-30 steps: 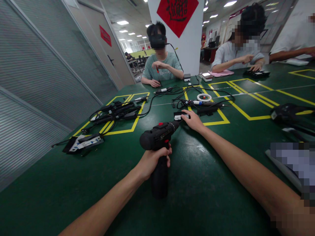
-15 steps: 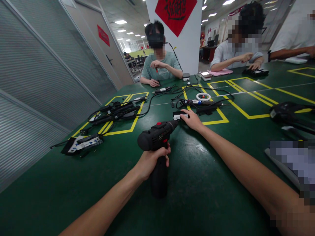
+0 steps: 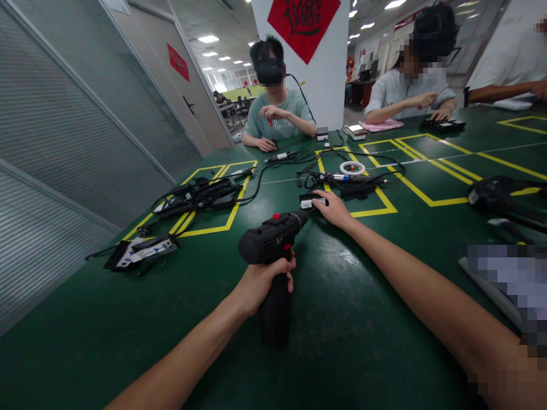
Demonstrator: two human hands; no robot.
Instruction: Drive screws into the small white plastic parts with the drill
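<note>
My left hand is wrapped around the handle of a black cordless drill with red buttons. The drill stands upright, its chuck pointing forward and slightly right. The chuck's tip reaches close to a small black and white part on the table; whether the bit touches it I cannot tell. My right hand grips that part from the right side, with its fingertips over the top. The underside of the part is hidden.
A tangle of black cables and tools lies at left, near a black and white piece. Beyond my right hand are a pen-like tool with cables and a white ring. Several people sit around the green table.
The view has shifted very slightly. Both hands, the drill and the small part keep nearly the same positions. Across the table at right, a person's head has turned a little.
</note>
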